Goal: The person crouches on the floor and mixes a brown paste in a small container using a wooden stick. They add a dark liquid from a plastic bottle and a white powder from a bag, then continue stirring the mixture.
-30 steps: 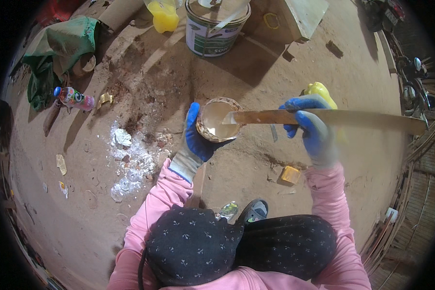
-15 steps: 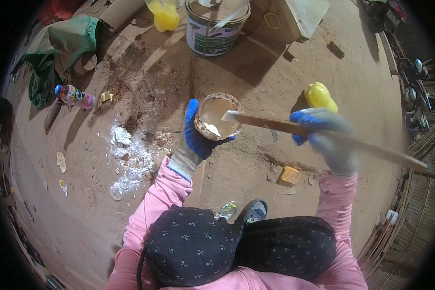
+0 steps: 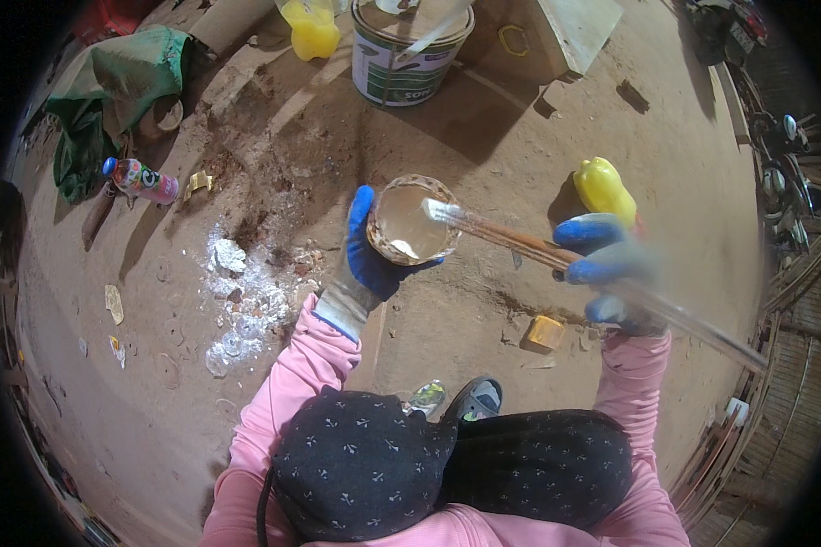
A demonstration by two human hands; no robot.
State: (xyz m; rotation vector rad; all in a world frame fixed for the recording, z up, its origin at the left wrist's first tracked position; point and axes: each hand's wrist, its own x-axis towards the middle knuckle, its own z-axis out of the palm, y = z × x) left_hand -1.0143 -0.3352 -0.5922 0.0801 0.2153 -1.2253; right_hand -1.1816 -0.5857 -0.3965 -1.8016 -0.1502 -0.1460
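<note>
My left hand (image 3: 369, 251), in a grey and blue work glove, cups a small round bowl (image 3: 413, 259) with a crusted, stained rim. Inside the bowl are a murky, tan-grey content and a white patch near its lower edge. My right hand (image 3: 611, 269), gloved the same way and partly blurred, grips a long thin wooden stick (image 3: 520, 242). The stick slants from the lower right across to the bowl, and its white-coated tip lies over the bowl's right side. Whether the tip touches the content I cannot tell.
A paint bucket (image 3: 409, 68) stands ahead, beside a yellow container (image 3: 310, 29). One yellow bottle (image 3: 605, 190) lies beyond my right hand. White powder (image 3: 237, 310) is spilled on the dirt floor at left, near a pink bottle (image 3: 146, 182). An orange block (image 3: 545, 333) lies near my feet.
The stick has turned in my right hand, its far end swinging nearer to me and its white tip shifting slightly up. My right fingers have spread somewhat. The bowl stays nearly in place.
</note>
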